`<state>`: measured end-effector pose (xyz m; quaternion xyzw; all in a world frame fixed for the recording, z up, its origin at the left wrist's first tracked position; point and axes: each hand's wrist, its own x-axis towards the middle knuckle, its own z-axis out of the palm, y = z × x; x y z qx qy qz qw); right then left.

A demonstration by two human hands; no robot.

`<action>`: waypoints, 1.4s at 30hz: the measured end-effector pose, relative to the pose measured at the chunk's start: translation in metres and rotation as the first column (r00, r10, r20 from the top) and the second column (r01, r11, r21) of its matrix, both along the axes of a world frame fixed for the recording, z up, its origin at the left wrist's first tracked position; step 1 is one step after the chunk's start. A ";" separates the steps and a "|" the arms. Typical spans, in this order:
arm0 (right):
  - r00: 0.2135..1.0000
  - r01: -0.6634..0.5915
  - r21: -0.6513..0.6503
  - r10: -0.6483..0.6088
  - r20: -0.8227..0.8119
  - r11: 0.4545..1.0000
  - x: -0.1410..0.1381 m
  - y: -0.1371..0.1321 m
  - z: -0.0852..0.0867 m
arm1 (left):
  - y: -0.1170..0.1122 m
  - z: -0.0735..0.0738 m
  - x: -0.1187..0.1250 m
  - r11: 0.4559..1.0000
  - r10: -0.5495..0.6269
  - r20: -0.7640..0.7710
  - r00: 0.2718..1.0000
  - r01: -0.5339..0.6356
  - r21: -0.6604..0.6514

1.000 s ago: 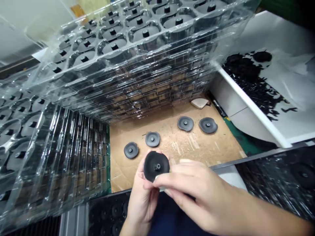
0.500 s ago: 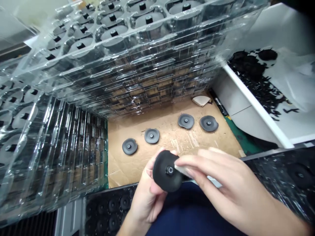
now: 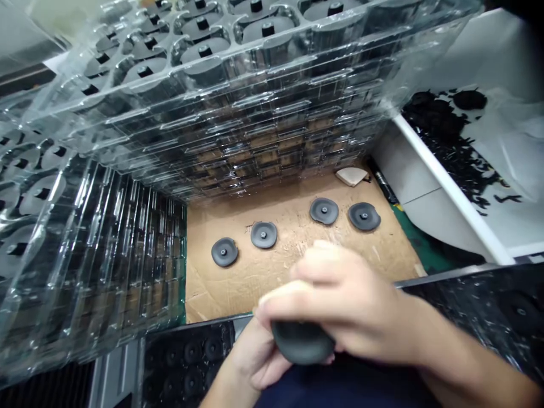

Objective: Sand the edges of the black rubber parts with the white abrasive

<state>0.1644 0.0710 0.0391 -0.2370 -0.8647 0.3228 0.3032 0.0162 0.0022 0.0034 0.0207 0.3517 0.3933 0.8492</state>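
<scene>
Both of my hands meet low in the middle of the view on one black rubber disc (image 3: 302,343). My left hand (image 3: 255,357) cups the disc from below with curled fingers. My right hand (image 3: 340,306) lies over the top of it, fingers bent and pressed down, hiding most of the disc and whatever else those fingers grip. Several more black discs with small centre hubs lie on the brown cardboard sheet (image 3: 238,283) beyond my hands: one at the left (image 3: 224,251), one beside it (image 3: 263,234), and two at the right (image 3: 324,211) (image 3: 364,216).
Tall stacks of clear plastic trays (image 3: 263,107) loaded with discs wall in the back and left (image 3: 85,255). A white bin (image 3: 471,141) with black rubber scraps stands at the right. A black tray (image 3: 497,306) lies front right, another (image 3: 187,362) front left. A pale wedge (image 3: 352,176) lies at the cardboard's back.
The disc has tipped from facing me to nearly edge-on and dropped lower. My right hand has moved left and over it, covering the hub that showed before.
</scene>
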 end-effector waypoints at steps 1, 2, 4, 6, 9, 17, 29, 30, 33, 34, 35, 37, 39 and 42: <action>0.998 0.057 -0.064 -0.056 0.018 0.996 0.003 0.004 -0.004 | 0.001 0.001 -0.001 0.999 -0.032 0.059 0.998 0.032 -0.005; 0.989 0.144 -0.127 -0.138 0.059 0.981 0.007 0.008 -0.010 | 0.002 0.001 -0.003 0.998 -0.054 0.126 0.990 0.056 -0.009; 0.949 0.299 -0.230 -0.263 0.177 0.926 0.014 0.013 -0.027 | 0.003 0.001 -0.007 0.999 -0.042 0.234 0.971 0.044 -0.005; 0.925 0.347 -0.296 -0.273 0.263 0.890 0.018 0.012 -0.053 | 0.003 0.000 -0.010 1.000 -0.020 0.278 0.960 0.019 0.006; 0.905 0.380 -0.278 -0.292 0.309 0.882 0.014 -0.004 -0.098 | 0.002 -0.002 -0.013 1.000 0.000 0.281 0.960 -0.006 0.021; 0.827 0.511 -0.101 -0.457 0.329 0.853 0.007 -0.047 -0.141 | -0.002 -0.005 -0.027 0.997 0.053 0.291 0.955 -0.067 0.037; 0.817 0.560 -0.110 -0.526 0.239 0.821 0.004 -0.009 -0.144 | -0.004 -0.013 -0.029 0.989 0.144 0.292 0.946 -0.145 -0.017; 0.824 0.552 -0.123 -0.517 0.232 0.825 0.005 -0.005 -0.142 | -0.005 -0.012 -0.030 0.989 0.142 0.292 0.946 -0.145 -0.011; 0.857 0.505 -0.167 -0.468 0.218 0.847 0.007 0.004 -0.120 | -0.005 -0.009 -0.031 0.989 0.138 0.280 0.950 -0.146 0.009; 0.860 0.502 -0.180 -0.465 0.211 0.846 0.008 0.005 -0.106 | -0.005 -0.008 -0.030 0.989 0.140 0.266 0.954 -0.148 0.013; 0.856 0.511 -0.186 -0.477 0.198 0.839 0.008 0.004 -0.090 | -0.004 -0.007 -0.029 0.988 0.143 0.245 0.959 -0.152 0.018; 0.849 0.527 -0.161 -0.508 0.144 0.834 0.004 -0.001 -0.055 | -0.004 -0.006 -0.026 0.984 0.163 0.170 0.972 -0.172 0.037; 0.905 0.426 -0.020 -0.425 0.021 0.905 -0.002 -0.008 -0.026 | -0.004 -0.007 -0.021 0.974 0.205 0.075 0.976 -0.211 0.084; 0.965 0.259 0.124 -0.261 -0.004 0.958 -0.009 -0.015 -0.007 | -0.004 -0.008 -0.015 0.958 0.263 -0.098 0.960 -0.248 0.142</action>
